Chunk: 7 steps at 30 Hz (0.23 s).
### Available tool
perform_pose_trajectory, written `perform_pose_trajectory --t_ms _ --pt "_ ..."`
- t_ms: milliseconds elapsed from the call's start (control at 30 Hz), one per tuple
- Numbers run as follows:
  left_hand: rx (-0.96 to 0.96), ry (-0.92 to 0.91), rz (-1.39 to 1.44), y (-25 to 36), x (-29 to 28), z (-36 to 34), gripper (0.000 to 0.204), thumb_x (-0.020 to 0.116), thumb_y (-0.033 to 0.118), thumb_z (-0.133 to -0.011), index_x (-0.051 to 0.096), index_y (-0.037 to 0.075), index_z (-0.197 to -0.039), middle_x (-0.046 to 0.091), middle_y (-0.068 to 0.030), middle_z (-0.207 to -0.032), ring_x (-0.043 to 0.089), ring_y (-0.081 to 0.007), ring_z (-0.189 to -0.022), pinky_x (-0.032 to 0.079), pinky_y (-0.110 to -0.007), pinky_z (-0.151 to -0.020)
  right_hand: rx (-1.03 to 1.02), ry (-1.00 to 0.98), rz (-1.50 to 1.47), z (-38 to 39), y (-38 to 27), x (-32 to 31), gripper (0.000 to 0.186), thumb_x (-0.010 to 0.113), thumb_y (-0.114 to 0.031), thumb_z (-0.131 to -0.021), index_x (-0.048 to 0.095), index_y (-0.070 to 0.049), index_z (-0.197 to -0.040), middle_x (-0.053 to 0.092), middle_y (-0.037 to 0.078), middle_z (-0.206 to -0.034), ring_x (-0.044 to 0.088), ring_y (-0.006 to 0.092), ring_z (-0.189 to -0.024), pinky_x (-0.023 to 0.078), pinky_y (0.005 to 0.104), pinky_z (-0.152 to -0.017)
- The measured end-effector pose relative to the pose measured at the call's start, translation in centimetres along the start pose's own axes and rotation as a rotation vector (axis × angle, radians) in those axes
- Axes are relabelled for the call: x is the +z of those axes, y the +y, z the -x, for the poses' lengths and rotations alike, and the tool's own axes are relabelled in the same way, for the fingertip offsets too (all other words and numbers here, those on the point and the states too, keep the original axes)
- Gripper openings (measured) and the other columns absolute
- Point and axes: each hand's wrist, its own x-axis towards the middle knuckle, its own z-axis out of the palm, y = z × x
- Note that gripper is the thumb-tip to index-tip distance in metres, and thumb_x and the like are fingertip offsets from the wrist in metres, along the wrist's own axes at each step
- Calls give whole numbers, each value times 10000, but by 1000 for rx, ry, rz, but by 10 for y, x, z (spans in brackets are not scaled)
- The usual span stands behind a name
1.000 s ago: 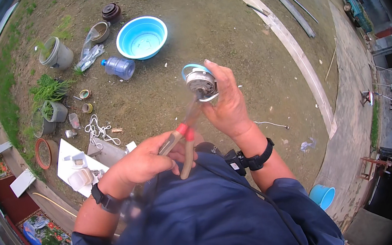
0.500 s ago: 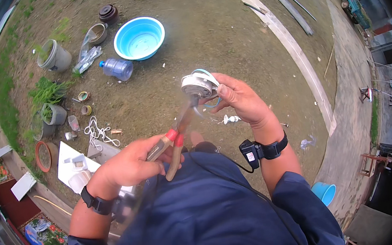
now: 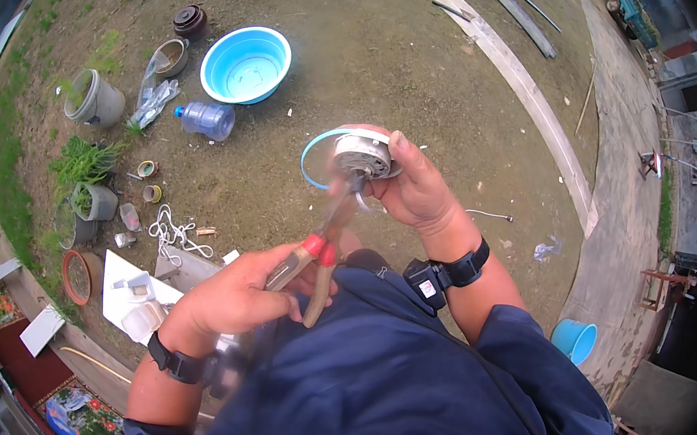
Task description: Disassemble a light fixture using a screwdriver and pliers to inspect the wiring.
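My left hand (image 3: pixel 232 294) is closed around pliers (image 3: pixel 319 291) with tan and red handles, held in front of my dark blue shirt. Their jaws are blurred and meet the underside of a round, silvery-white part (image 3: pixel 363 155) that looks like a small motor. My right hand (image 3: pixel 419 191) grips this part by its right side, thumb on top and fingers partly hidden behind it. From the part a thin light-blue wire (image 3: pixel 302 160) loops out to the left. Whether the jaws are clamped on anything is too blurred to tell.
On the dirt ground stand a light-blue basin (image 3: pixel 246 66), a plastic water jug (image 3: pixel 208 121) and potted plants (image 3: pixel 96 201). White cord (image 3: pixel 172 235) lies near white foam pieces (image 3: pixel 128 297) at the left. Another blue bucket (image 3: pixel 574 341) is at the lower right.
My right hand has shifted slightly left and turned the round part. The blue wire now loops out on its left side. The pliers stay in my left hand, tilted slightly rightward.
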Motion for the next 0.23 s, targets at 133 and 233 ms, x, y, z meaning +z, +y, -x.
perform_pose_trajectory --t_ms 133,233 --pt "-3 -4 119 2 4 -4 750 543 -27 -799 380 -4 -1530 594 -246 -1373 616 -354 -1263 581 -437 -904 37 159 -50 -5 3 3 769 479 -634 -1000 532 26 -1391 712 196 -1117 722 315 -988 594 391 -812" --pt "18 -47 279 0 1 -6 808 576 10 -804 317 2 -1569 530 -280 -1449 556 -412 -1328 565 -498 -961 3 20 -294 -12 4 -17 813 446 -677 -989 531 20 -1399 715 194 -1102 725 315 -977 596 372 -846"
